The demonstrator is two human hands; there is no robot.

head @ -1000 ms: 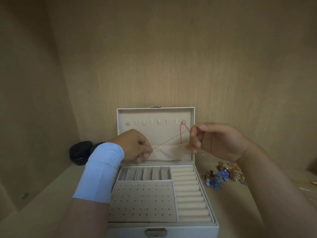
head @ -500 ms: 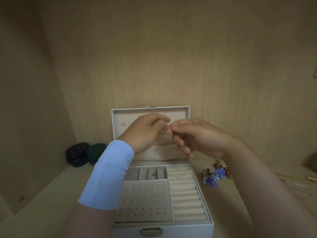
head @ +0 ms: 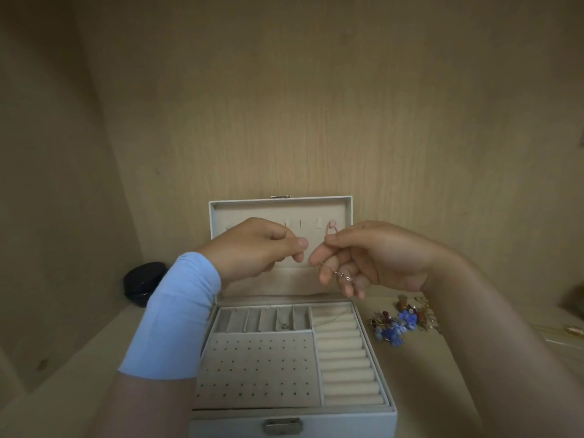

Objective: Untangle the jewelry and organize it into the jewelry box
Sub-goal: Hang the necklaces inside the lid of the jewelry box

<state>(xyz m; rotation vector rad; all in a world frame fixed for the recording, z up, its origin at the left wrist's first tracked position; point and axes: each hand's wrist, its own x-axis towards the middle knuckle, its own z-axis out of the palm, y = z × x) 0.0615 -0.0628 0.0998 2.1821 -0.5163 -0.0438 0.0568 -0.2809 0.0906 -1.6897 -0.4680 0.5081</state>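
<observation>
Edges: box (head: 221,426) open on the counter (head: 410,390); its lid (head: 279,206) stands upright at 12 o'clock, close to the back wall (head: 300,105); a side wall (head: 47,200) closes off 9 o'clock.
Open room: bare counter at 8 o'clock and 4 o'clock of the box; both hands are raised in front of the lid, above the tray.
Obstacles: black case (head: 142,282) at 10 o'clock of the box; heap (head: 401,324) of loose jewelry just beside it at 3 o'clock.
Chain (head: 343,275): thin, draped over the right fingers (head: 328,273), a small pendant hanging at 6 o'clock of the pinch.
Right hand (head: 382,257): thumb and forefinger together, clamped on the chain.
Left hand (head: 252,251): fingers curled, thumb tip on forefinger, just apart from the right; whether it pinches the chain cannot be told.
Lid hooks: red cord (head: 331,226) on the hook at 12 o'clock of the right thumb.
Sleeve (head: 177,314): pale blue, on the left forearm.
</observation>
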